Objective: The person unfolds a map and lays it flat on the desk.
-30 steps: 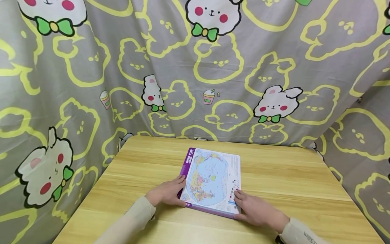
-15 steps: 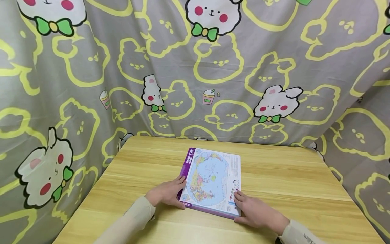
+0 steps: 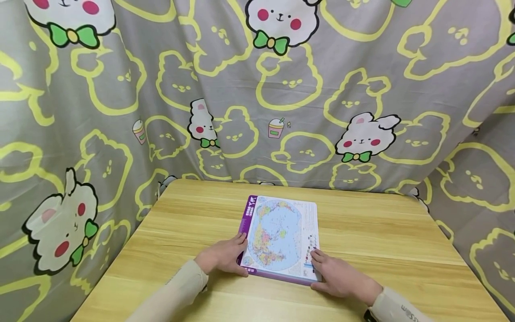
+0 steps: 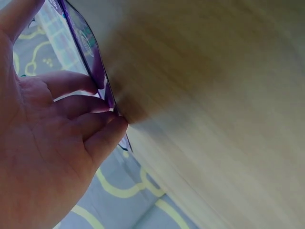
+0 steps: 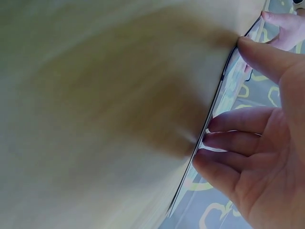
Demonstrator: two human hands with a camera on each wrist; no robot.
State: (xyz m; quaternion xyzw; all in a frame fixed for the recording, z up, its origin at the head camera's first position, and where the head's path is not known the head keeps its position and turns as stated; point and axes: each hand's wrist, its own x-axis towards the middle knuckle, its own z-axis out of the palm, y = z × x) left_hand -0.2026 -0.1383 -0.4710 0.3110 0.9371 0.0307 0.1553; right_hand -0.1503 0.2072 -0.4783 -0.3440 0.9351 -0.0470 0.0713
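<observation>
A flat rectangular board printed with a world map (image 3: 277, 232), purple along its left side, lies on the wooden table in the head view. Its thin edge shows it has some thickness; whether it is one piece or a stack I cannot tell. My left hand (image 3: 223, 255) rests against its left side, thumb at the near left corner. My right hand (image 3: 339, 275) touches the right side, thumb by the near right corner. In the left wrist view, the fingertips (image 4: 121, 125) meet the board's purple edge. The right wrist view shows fingers (image 5: 217, 169) lightly bent against the opposite edge.
The light wooden table (image 3: 382, 237) extends on all sides of the board. Behind it and at both sides hangs a grey curtain (image 3: 297, 89) with yellow outlines and white rabbit faces. Beige sleeves (image 3: 173, 286) cover both forearms.
The near end of the map board has shifted a little to the right, turning it slightly. My left hand has moved slightly right with it; the right hand stays almost in place.
</observation>
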